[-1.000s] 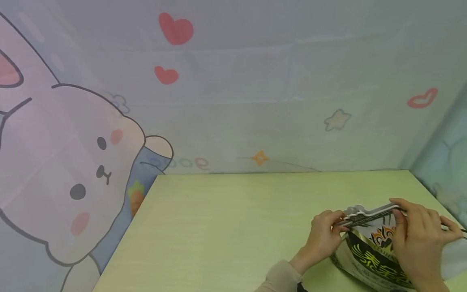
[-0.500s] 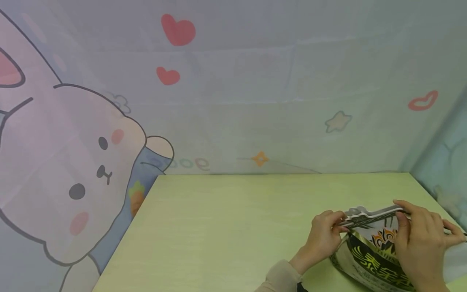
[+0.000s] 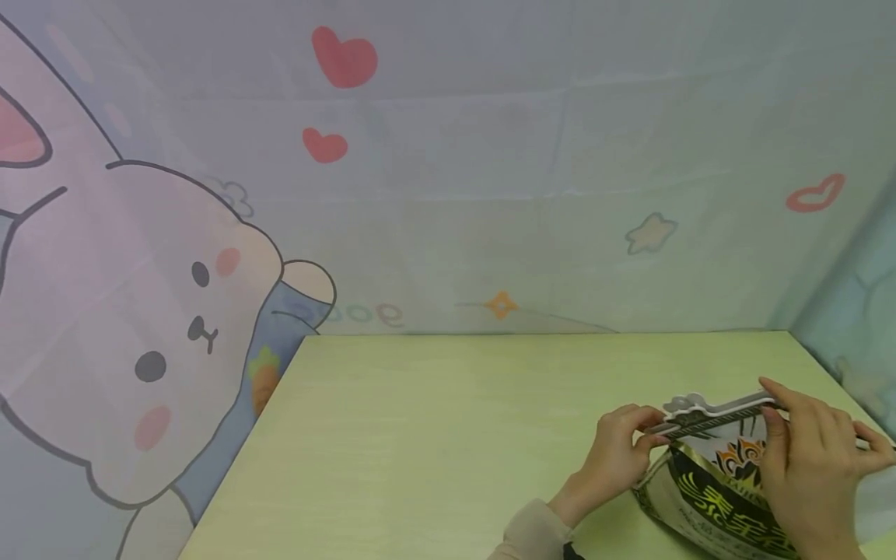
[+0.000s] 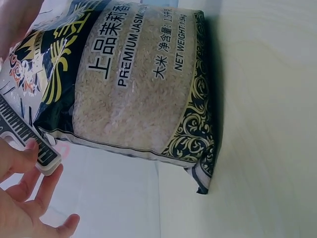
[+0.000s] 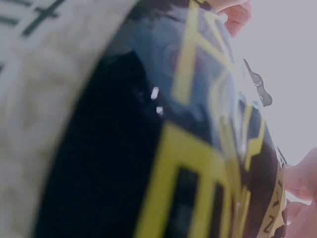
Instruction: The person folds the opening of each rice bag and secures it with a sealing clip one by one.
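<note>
A rice bag (image 3: pixel 728 498) stands at the right of the table in the head view. In the left wrist view, the rice bag (image 4: pixel 129 99) shows grain through a clear panel, with black and gold print. Along its top lies a long grey-and-white strip (image 3: pixel 728 406) with a bumpy edge and dark ruler-like marks. My left hand (image 3: pixel 619 451) pinches the strip's left end between thumb and fingers. Further right, my right hand (image 3: pixel 812 451) holds the strip and bag top between thumb and fingers. The right wrist view is mostly filled by the blurred bag (image 5: pixel 148 148).
The pale green table (image 3: pixel 448 435) stretches to the left. A printed cloth (image 3: pixel 490 155) with a cartoon rabbit hangs behind it, and another cloth (image 3: pixel 868 311) hangs along the right side. A whitish sheet-like thing (image 3: pixel 875 502) shows beyond my right hand.
My right hand has shifted slightly to the right along the strip. My left hand keeps its pinch at the left end, and the bag has barely moved.
</note>
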A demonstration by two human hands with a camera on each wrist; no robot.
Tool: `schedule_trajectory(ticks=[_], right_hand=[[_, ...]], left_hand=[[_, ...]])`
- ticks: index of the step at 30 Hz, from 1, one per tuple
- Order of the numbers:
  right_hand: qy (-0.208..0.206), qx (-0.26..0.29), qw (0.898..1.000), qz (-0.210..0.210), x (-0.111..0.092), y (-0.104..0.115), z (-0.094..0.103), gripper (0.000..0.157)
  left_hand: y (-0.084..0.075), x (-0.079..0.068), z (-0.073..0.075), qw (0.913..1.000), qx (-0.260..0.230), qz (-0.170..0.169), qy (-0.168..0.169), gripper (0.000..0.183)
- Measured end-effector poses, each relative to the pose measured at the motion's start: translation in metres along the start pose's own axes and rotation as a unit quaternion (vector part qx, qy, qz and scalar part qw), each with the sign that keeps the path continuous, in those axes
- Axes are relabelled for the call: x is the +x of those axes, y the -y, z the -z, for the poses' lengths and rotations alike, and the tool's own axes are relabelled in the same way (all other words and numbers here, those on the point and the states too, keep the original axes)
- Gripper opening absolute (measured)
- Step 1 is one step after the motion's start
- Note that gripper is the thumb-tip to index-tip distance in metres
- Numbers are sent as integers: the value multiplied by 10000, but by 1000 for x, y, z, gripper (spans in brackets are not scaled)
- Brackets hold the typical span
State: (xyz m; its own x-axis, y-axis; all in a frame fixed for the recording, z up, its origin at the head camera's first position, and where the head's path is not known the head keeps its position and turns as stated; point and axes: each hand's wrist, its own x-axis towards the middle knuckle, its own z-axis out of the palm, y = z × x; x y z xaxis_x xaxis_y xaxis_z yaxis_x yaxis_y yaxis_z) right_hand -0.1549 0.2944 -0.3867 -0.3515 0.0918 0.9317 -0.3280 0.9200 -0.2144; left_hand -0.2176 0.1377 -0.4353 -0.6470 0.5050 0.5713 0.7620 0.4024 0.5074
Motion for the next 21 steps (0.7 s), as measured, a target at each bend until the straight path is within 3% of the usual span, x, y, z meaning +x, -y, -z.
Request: schedule_trajectory(ticks=[12, 21], right_hand=[[-132, 203, 9997, -35, -1, 0, -2, 44], [-119, 440, 9989, -110, -4, 6, -7, 45]], left_hand=[[5, -7, 7, 9984, -508, 121, 213, 26], [11, -13, 14, 9968, -780, 116, -115, 23]])
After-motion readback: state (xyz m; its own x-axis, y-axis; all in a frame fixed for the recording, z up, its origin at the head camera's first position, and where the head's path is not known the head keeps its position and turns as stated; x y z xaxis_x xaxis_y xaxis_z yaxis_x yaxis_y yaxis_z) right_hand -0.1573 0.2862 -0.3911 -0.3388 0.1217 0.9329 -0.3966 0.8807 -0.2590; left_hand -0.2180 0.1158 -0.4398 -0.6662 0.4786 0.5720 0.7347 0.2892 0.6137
